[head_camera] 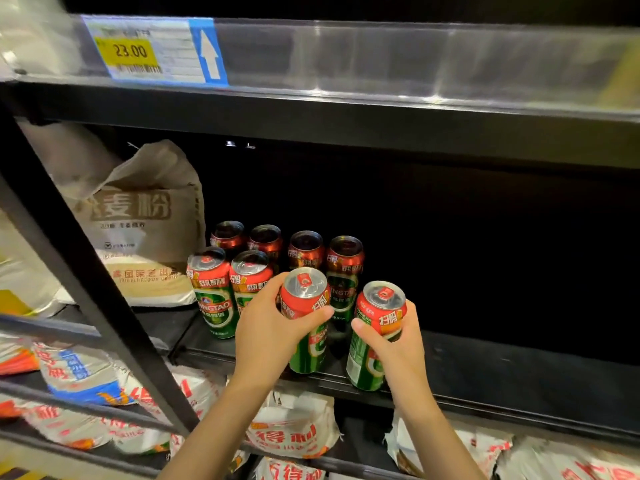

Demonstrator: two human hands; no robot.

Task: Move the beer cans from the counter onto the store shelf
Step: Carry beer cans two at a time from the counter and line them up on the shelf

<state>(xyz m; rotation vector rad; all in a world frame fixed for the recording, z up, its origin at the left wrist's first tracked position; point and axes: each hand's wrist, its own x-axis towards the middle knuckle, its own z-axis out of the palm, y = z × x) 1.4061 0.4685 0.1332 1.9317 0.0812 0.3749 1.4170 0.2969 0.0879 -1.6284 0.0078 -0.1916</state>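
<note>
Dark store shelf (485,368), six cans standing at the back: left hand (266,327) and right hand (398,344) each wrapped round an upright beer can, the left can (304,306) nearer the row, the right can (377,327) at the front edge.

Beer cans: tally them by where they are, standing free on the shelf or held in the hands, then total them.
Beer cans standing free on the shelf: 6
Beer can gripped by left hand: 1
Beer can gripped by right hand: 1
Total: 8

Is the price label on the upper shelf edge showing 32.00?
No, the yellow price label on the upper shelf edge reads 23.00, beside a blue tag with a white up arrow.
</note>
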